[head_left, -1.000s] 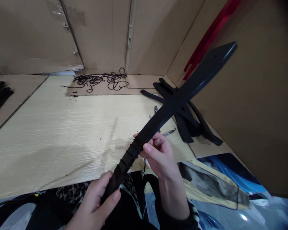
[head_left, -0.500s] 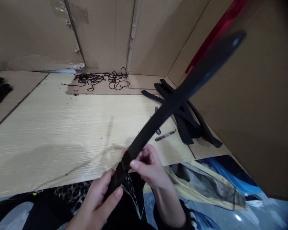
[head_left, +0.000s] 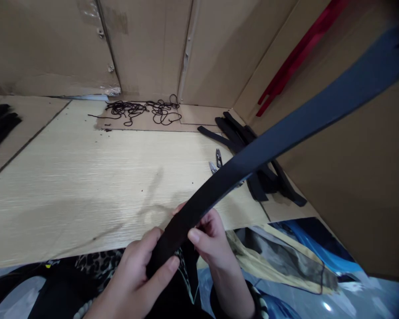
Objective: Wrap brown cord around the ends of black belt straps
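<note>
With my left hand (head_left: 133, 270) curled, I am gripping a black strip's (head_left: 246, 164) lower end over the desk's (head_left: 103, 177) near edge; my half-closed right hand (head_left: 209, 241) is thumbing its side. It is looking light and springy; both edges are probably offering firm hold. Cord (head_left: 128, 108) is lying along the far edge.

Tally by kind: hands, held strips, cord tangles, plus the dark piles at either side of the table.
Hands: 2 (left hand, right hand)
Held black strip: 1
Dark cord tangle: 1
Right-side strip pile: 1
Left-edge dark pile: 1
Total: 6
</note>
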### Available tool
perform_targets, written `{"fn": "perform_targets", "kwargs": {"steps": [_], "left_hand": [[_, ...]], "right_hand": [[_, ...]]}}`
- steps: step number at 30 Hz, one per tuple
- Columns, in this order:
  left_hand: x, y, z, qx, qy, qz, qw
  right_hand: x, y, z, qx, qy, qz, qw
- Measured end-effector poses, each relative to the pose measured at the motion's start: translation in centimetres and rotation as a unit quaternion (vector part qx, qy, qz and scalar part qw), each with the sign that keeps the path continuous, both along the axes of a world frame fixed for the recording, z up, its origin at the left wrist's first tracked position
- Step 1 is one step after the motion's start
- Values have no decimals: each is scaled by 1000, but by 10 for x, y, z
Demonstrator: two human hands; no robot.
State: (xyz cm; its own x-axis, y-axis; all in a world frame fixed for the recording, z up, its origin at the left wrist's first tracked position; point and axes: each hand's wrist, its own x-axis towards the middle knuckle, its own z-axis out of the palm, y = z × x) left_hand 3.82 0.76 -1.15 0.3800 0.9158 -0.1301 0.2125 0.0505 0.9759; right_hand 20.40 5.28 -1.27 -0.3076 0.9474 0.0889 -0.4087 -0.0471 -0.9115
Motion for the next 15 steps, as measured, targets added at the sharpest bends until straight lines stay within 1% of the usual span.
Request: {"fn": "perform_targets", "kwargs": {"steps": [3, 4, 6, 9, 11, 13, 15], "left_hand": [[2, 1, 5, 6, 0, 8, 1000], [2, 1, 5, 0, -11, 11, 1000], [3, 0, 6, -33, -67, -1, 997], [4, 0, 11, -115, -167, -20, 979], [6, 4, 16, -159, -195, -12, 968], [8, 8, 22, -177, -197, -2, 964], [11, 13, 25, -174, -207, -5, 963]], "right_hand": [[4, 0, 3, 18, -27, -17, 999], [6, 0, 4, 25, -35, -24, 999], [8, 0, 5, 46, -47, -25, 998], [9, -1, 3, 49, -52, 18, 997], [8, -1, -1, 34, -28, 57, 997], [7, 0, -4, 33, -1, 76, 997], [6, 1, -5, 40, 12, 81, 996]]}}
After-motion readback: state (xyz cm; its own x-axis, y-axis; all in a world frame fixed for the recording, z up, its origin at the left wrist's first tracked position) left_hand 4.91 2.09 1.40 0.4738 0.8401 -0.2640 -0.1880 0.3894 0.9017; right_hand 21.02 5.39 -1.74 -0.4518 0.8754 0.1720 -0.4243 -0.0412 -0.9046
